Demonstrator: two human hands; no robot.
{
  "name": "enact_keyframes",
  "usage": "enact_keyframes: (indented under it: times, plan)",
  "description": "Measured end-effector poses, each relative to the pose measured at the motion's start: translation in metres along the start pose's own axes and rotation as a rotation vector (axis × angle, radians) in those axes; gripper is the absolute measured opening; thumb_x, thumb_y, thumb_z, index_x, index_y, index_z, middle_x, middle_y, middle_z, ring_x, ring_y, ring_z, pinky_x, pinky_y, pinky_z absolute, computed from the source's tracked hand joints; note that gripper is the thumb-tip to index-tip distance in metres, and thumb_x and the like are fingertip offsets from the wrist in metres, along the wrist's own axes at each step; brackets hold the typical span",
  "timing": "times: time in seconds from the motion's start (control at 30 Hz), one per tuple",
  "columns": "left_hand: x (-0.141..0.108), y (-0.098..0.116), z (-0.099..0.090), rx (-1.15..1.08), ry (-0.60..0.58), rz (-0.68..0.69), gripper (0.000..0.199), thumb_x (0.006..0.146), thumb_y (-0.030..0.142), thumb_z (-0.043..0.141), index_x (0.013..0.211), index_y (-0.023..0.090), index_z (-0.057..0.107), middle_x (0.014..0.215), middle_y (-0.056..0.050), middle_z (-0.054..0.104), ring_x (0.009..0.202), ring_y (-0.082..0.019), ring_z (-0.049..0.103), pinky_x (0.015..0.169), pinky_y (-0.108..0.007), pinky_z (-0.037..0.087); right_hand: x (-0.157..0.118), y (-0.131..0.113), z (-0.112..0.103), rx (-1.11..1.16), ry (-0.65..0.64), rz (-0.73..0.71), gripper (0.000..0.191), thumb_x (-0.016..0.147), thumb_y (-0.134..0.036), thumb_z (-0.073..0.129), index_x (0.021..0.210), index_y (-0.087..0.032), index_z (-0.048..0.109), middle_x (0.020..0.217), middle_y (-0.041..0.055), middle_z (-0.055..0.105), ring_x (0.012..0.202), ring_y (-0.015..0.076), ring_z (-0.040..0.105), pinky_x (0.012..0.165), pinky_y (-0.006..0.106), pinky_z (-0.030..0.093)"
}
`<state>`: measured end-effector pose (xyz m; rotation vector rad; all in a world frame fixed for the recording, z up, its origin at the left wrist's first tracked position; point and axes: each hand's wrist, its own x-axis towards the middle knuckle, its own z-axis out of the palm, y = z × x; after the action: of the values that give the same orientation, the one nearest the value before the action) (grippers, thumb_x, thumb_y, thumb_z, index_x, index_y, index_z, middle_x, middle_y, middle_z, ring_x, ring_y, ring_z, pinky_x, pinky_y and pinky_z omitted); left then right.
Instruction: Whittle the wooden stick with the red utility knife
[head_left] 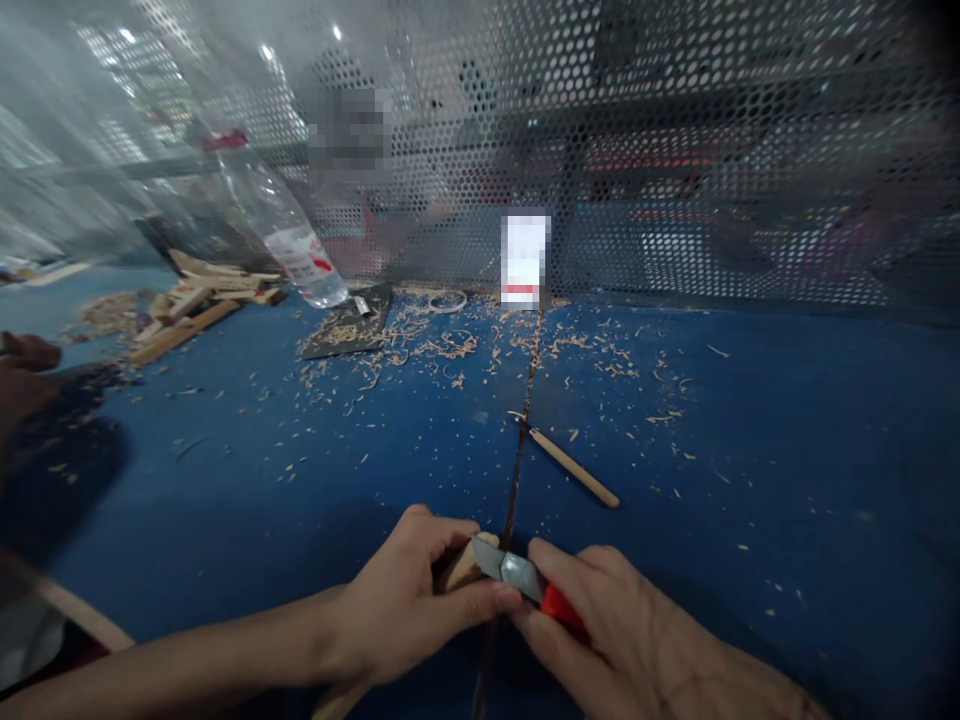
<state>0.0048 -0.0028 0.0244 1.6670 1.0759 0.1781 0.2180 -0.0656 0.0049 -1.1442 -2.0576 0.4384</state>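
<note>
My left hand is wrapped round a pale wooden piece, whose rounded end shows between thumb and fingers; a further length of wood shows below the wrist. In my right hand is a red-handled utility knife. Its metal blade lies across the near end of the wood, close to my left thumb. Beyond the hands, a thin carving tool with a wooden handle rests on the blue table.
A plastic bottle stands by a perforated metal screen. Wood sticks are piled at the left, near a dark flat sheet. Shavings lie scattered. Another person's hand is at the left edge.
</note>
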Motion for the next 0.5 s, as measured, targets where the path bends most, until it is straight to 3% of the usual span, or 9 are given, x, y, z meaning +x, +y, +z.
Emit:
enact_keyframes:
  times: [0.2, 0.37, 0.5]
  plan:
    - [0.003, -0.001, 0.000, -0.139, -0.088, 0.017, 0.045, 0.079, 0.057, 0.075, 0.064, 0.022, 0.051, 0.058, 0.009, 0.038, 0.058, -0.012, 0.031, 0.057, -0.027, 0.026, 0.002, -0.011, -0.009, -0.010, -0.116, 0.092, 0.023, 0.100, -0.019, 0.047, 0.099, -0.038, 0.061, 0.072, -0.0050, 0.073, 0.056, 0.0184, 0.070, 0.047, 0.028, 0.049]
    - [0.003, -0.001, -0.002, -0.130, -0.086, 0.046, 0.039, 0.084, 0.056, 0.071, 0.072, 0.021, 0.057, 0.061, 0.008, 0.041, 0.059, -0.012, 0.031, 0.054, -0.025, 0.025, 0.009, -0.010, -0.008, -0.030, 0.002, -0.018, 0.017, 0.101, -0.022, 0.048, 0.089, -0.034, 0.052, 0.056, -0.0071, 0.064, 0.039, 0.0145, 0.061, 0.035, 0.027, 0.038]
    - [0.000, -0.002, -0.003, -0.052, -0.091, 0.103, 0.035, 0.093, 0.053, 0.062, 0.077, 0.021, 0.058, 0.062, 0.008, 0.038, 0.058, -0.012, 0.029, 0.053, -0.025, 0.023, 0.006, -0.007, -0.006, -0.093, 0.062, 0.021, 0.017, 0.101, -0.020, 0.051, 0.091, -0.034, 0.051, 0.055, -0.0078, 0.063, 0.038, 0.0132, 0.061, 0.036, 0.025, 0.040]
